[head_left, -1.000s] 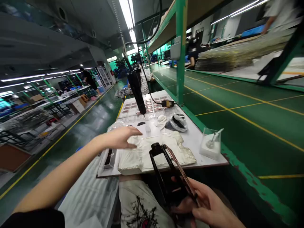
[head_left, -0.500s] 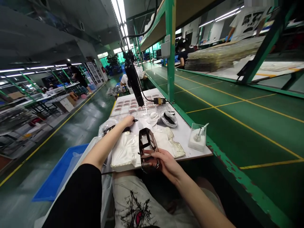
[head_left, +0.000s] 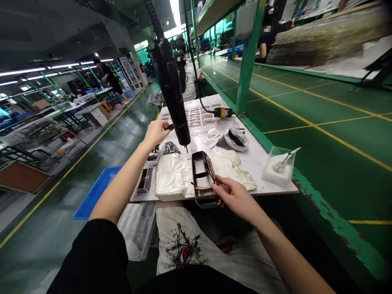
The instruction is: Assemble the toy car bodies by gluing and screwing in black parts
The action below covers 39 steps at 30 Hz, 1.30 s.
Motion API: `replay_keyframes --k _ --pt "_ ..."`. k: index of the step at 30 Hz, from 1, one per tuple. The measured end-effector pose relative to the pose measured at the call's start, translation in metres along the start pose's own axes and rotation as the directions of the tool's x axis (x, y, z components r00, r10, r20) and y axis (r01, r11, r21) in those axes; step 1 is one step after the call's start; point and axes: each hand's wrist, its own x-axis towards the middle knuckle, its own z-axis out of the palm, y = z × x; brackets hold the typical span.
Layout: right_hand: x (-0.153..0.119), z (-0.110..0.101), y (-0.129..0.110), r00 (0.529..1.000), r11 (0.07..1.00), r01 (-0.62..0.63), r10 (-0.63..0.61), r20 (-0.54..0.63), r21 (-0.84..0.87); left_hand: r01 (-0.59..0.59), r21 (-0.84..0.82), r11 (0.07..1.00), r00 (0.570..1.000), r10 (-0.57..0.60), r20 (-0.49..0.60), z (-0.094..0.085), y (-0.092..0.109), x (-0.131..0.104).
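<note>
My right hand (head_left: 232,194) grips the near right side of a dark, glossy car-shaped frame (head_left: 201,174), which rests on a white padded block (head_left: 173,175). My left hand (head_left: 157,132) is raised over the left side of the table, fingers closed on a small black piece (head_left: 170,127). Between my hands hangs a black electric screwdriver (head_left: 173,94), its bit pointing down just above the far end of the frame. Below my left hand lies a clear bag with black parts (head_left: 170,148).
Clear trays of reddish parts (head_left: 196,116) cover the far table. An open bag of black pieces (head_left: 235,139) and a clear box with white contents (head_left: 278,167) stand right. A green post (head_left: 246,81) rises beyond. A blue bin (head_left: 94,196) is at lower left.
My left hand has lifted from the table with the small black piece. The frame now lies flatter on the padded block. The view has shifted, and the screwdriver appears larger and nearer.
</note>
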Motion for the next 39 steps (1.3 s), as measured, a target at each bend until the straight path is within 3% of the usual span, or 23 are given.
replay_keyframes --k 3,5,9,10,12,14,15,18,20,21,23,25,26,34,39 --pt "-0.002 -0.012 0.001 0.988 0.959 0.117 -0.139 -0.066 -0.257 -0.016 -0.051 0.999 0.998 0.013 -0.054 -0.029 0.015 -0.068" --pt "-0.009 -0.016 -0.001 0.968 0.926 0.196 -0.236 -0.088 -0.321 -0.095 -0.239 0.966 0.988 0.061 -0.144 -0.031 0.033 -0.123" --pt "-0.039 -0.013 -0.004 0.836 0.872 0.350 -0.455 -0.306 -0.342 -0.278 -0.471 0.837 0.948 0.162 -0.273 -0.001 0.072 -0.219" --pt "-0.048 -0.012 -0.004 0.823 0.872 0.377 -0.470 -0.318 -0.312 -0.332 -0.489 0.807 0.930 0.193 -0.312 0.009 0.080 -0.235" --pt "-0.065 -0.011 0.000 0.873 0.892 0.404 -0.442 -0.205 -0.206 -0.385 -0.511 0.768 0.909 0.219 -0.355 0.028 0.093 -0.256" --pt "-0.077 -0.011 0.005 0.911 0.907 0.410 -0.413 -0.014 -0.095 -0.425 -0.535 0.730 0.896 0.256 -0.362 0.042 0.102 -0.267" --pt "-0.080 -0.011 0.008 0.907 0.906 0.420 -0.417 0.062 -0.053 -0.439 -0.560 0.703 0.894 0.280 -0.350 0.047 0.107 -0.269" --pt "-0.085 -0.009 0.010 0.885 0.894 0.447 -0.447 0.130 0.032 -0.369 -0.710 0.600 0.929 0.259 -0.265 0.055 0.121 -0.267" --pt "-0.085 -0.007 0.006 0.915 0.917 0.396 -0.398 0.058 0.051 -0.138 -0.856 0.498 0.990 0.094 -0.105 0.056 0.129 -0.264" --pt "-0.085 -0.006 0.002 0.939 0.938 0.342 -0.343 0.007 0.059 0.017 -0.913 0.408 1.000 -0.004 0.017 0.055 0.132 -0.263" --pt "-0.086 -0.003 -0.007 0.977 0.974 0.208 -0.202 -0.064 0.096 0.291 -0.940 0.179 0.954 -0.133 0.270 0.055 0.137 -0.261" --pt "-0.087 -0.001 -0.015 0.993 0.984 0.098 -0.088 -0.076 0.148 0.415 -0.910 0.015 0.896 -0.178 0.406 0.054 0.138 -0.260" --pt "-0.088 0.000 -0.018 0.996 0.983 0.068 -0.057 -0.073 0.169 0.432 -0.901 -0.020 0.882 -0.197 0.427 0.054 0.138 -0.260" --pt "-0.088 0.001 -0.013 0.997 0.974 0.002 0.015 -0.070 0.226 0.424 -0.906 -0.006 0.872 -0.268 0.409 0.054 0.137 -0.260" --pt "-0.084 -0.001 0.000 0.992 0.845 -0.119 0.085 0.089 0.522 0.419 -0.905 0.074 0.876 -0.295 0.382 0.053 0.133 -0.258"
